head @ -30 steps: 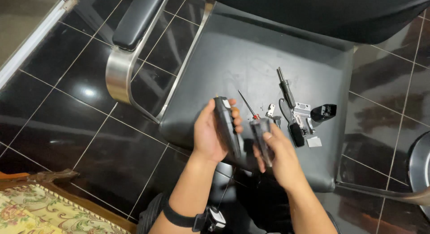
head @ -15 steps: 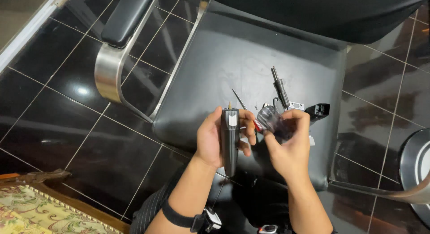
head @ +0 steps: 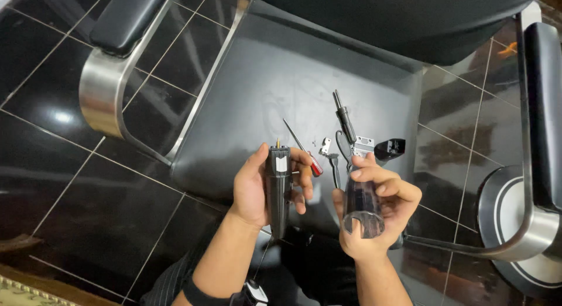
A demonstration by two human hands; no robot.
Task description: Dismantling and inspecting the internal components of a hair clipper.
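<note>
Head view: the work appears to be mid-disassembly. The left hand (head: 260, 186), centre frame, has its fingers wrapped around a black clipper body (head: 278, 186), held upright with its exposed brass tip toward the top of the frame. The right hand (head: 374, 209), just right of centre, grips a smoky translucent housing shell (head: 362, 203), fingers curled over its top; shell and body are apart, not mated. Above the hands, on the black chair seat (head: 257, 89), lie a red-handled screwdriver (head: 304, 151), a small metal bracket (head: 325, 146), a toothed blade plate (head: 363, 145), a black cap (head: 391, 148) and a slim black tool (head: 344, 117). Judged: housing, blade and cap are off; whether further stripping remains cannot be told
</note>
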